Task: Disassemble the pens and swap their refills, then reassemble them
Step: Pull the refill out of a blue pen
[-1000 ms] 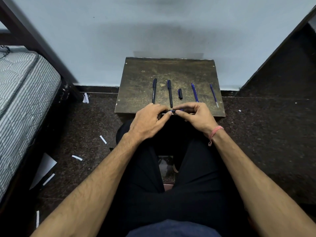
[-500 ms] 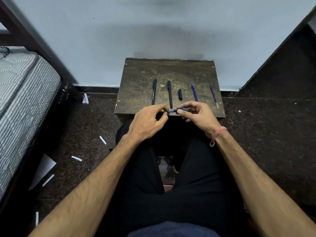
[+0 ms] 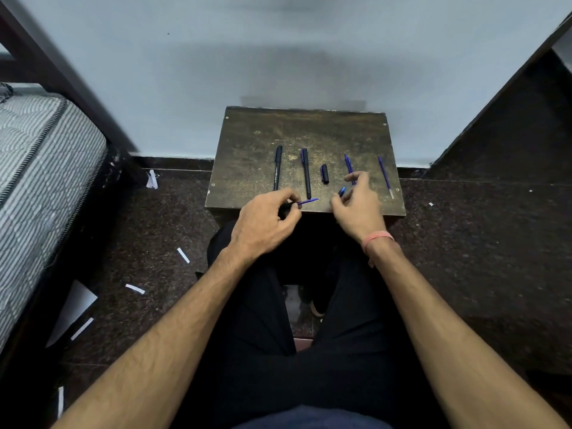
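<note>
My left hand [image 3: 266,219] pinches a pen barrel whose thin blue refill [image 3: 308,201] sticks out to the right, over the near edge of a small worn wooden table [image 3: 247,156]. My right hand [image 3: 356,205] holds a small blue pen piece [image 3: 341,191] in its fingertips, apart from the refill. On the table lie a black capped pen [image 3: 277,167], a second dark pen [image 3: 305,172], a short black cap [image 3: 324,174], a blue pen part [image 3: 348,165] partly behind my right fingers, and a thin blue refill [image 3: 384,176] at the right.
The table stands against a pale wall [image 3: 278,57]. A striped mattress [image 3: 37,168] lies at the left. White paper scraps [image 3: 135,288] lie on the dark floor. My legs in black trousers [image 3: 263,320] are under my arms.
My hands were together on one pen at the table's near edge; they have pulled apart. The left keeps the part with the refill, the right moved right with a small blue piece.
</note>
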